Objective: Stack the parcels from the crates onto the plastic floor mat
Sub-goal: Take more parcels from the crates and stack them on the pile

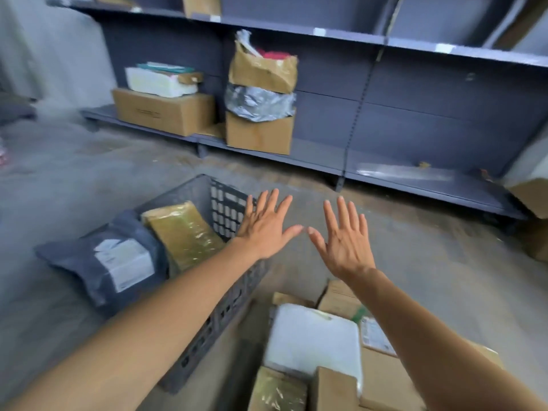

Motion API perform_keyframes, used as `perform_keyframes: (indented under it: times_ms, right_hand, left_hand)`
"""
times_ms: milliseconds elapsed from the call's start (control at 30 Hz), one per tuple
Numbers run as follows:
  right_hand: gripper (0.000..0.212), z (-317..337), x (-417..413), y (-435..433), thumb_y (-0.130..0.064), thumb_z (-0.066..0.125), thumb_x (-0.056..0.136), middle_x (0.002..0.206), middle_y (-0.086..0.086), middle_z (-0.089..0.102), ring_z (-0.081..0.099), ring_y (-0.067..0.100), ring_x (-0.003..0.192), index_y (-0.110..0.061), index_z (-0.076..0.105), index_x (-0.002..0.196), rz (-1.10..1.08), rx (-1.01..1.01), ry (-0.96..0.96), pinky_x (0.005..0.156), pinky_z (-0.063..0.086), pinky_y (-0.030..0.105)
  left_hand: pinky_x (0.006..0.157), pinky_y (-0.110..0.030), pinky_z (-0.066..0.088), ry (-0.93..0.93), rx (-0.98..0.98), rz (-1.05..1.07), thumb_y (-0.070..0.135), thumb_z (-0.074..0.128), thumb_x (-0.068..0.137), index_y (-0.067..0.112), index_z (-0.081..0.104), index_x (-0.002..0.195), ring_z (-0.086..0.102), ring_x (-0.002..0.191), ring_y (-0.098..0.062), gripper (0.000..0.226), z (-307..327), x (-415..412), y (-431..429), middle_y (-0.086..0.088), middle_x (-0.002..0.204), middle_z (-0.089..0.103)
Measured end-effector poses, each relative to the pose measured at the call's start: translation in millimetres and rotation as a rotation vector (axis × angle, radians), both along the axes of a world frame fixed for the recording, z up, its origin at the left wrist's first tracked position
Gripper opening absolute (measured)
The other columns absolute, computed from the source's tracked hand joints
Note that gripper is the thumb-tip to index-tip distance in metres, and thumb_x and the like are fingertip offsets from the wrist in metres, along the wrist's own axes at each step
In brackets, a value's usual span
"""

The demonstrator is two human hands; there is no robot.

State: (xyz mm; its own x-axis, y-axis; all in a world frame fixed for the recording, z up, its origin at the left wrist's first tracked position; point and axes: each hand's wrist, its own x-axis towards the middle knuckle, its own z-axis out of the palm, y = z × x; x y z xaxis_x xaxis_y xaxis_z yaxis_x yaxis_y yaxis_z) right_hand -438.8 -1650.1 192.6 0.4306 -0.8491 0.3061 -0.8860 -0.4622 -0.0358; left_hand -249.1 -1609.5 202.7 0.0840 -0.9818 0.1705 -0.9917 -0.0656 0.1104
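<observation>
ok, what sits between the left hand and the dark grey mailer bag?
In the head view, one brown tape-wrapped parcel in the grey crate lies between the left hand and the dark grey mailer bag.

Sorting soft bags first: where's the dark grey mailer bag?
Head view, lower left: the mailer bag lies over the left rim of the crate, beside the olive parcel.

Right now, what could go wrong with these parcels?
The grey bag hangs over the edge of the crate, so it might slide onto the floor when other parcels are pulled out. The white bag lies on uneven boxes and could slip if one is lifted. The left hand and right hand are open, holding nothing.
</observation>
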Motion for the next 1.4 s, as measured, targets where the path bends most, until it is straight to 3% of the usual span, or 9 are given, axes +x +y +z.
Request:
perform_keyframes:
  times_ms: [233,433,567,700,900,1000,1200,1400]
  right_hand:
    - [0.095,1.9,149.3,32.9,-0.08,0.001,0.082,0.165,0.009,-0.005,-0.005,0.03,0.151,-0.023,0.002,0.158,0.301,0.15,-0.005,0.121,0.006,0.053]
    - [0.097,-21.3,221.1,73.3,-0.084,0.011,0.084,0.163,0.013,-0.014,-0.01,0.038,0.149,-0.023,-0.006,0.157,0.444,0.182,0.211,0.117,0.005,0.065]
    - [0.101,-34.1,232.8,73.9,-0.087,0.014,0.082,0.163,0.013,-0.013,-0.008,0.039,0.149,-0.023,-0.006,0.157,0.429,0.212,0.238,0.116,0.006,0.066]
    - [0.109,-38.4,230.1,71.8,-0.09,0.019,0.078,0.162,0.014,-0.018,-0.002,0.041,0.149,-0.021,-0.017,0.155,0.332,0.391,0.252,0.116,0.01,0.064]
    - [0.119,-30.7,239.9,75.5,-0.087,0.038,0.077,0.163,0.018,-0.006,0.016,0.042,0.146,-0.018,-0.019,0.154,0.234,0.589,0.245,0.116,0.021,0.056]
    - [0.121,-29.1,243.2,74.6,-0.078,0.05,0.076,0.155,0.02,0.019,0.03,0.04,0.138,-0.016,-0.018,0.154,0.209,0.576,0.158,0.11,0.033,0.053]
    - [0.122,4.4,213.0,43.4,-0.074,0.056,0.073,0.147,0.018,0.028,0.036,0.039,0.131,-0.021,-0.018,0.154,0.215,0.456,-0.062,0.104,0.041,0.052]
    - [0.114,54.8,138.0,-5.1,-0.061,0.068,0.077,0.153,0.014,0.026,0.03,0.033,0.141,-0.021,-0.002,0.157,0.127,0.591,-0.607,0.115,0.03,0.044]
  left_hand:
    - [0.121,-0.055,-0.003,-0.016,0.021,0.326,0.066,0.032,0.096,0.024,0.005,0.159,0.0,0.152,-0.032,0.08,-5.4,138.3,44.7,-0.011,0.166,0.001]
    - [0.12,-0.059,0.004,-0.076,0.138,0.476,0.057,0.039,0.097,0.022,0.009,0.157,0.007,0.15,-0.038,0.076,-26.5,193.2,64.9,-0.016,0.164,0.008]
    - [0.119,-0.06,0.005,-0.102,0.129,0.425,0.057,0.038,0.096,0.024,0.011,0.157,0.011,0.15,-0.036,0.074,-40.2,190.1,68.3,-0.014,0.164,0.012]
    - [0.119,-0.061,0.009,-0.097,0.141,0.457,0.065,0.033,0.096,0.022,0.011,0.157,0.015,0.148,-0.038,0.078,-43.5,201.0,73.2,-0.016,0.162,0.016]
    - [0.116,-0.057,0.02,0.081,0.143,0.521,0.063,0.041,0.095,0.02,0.016,0.156,0.033,0.141,-0.039,0.079,-43.6,206.6,71.9,-0.017,0.155,0.031]
    - [0.114,-0.054,0.028,0.215,0.055,0.553,0.061,0.043,0.094,0.021,0.019,0.156,0.034,0.14,-0.039,0.078,-38.1,202.9,70.4,-0.017,0.154,0.032]
    - [0.103,-0.047,0.04,0.392,-0.3,0.46,0.051,0.044,0.1,0.021,0.021,0.156,0.039,0.136,-0.031,0.067,12.6,180.5,61.8,-0.012,0.152,0.03]
    - [0.115,-0.046,0.029,0.634,-0.453,0.335,0.056,0.041,0.099,0.021,0.014,0.158,0.026,0.146,-0.028,0.074,39.9,130.4,10.9,-0.008,0.161,0.024]
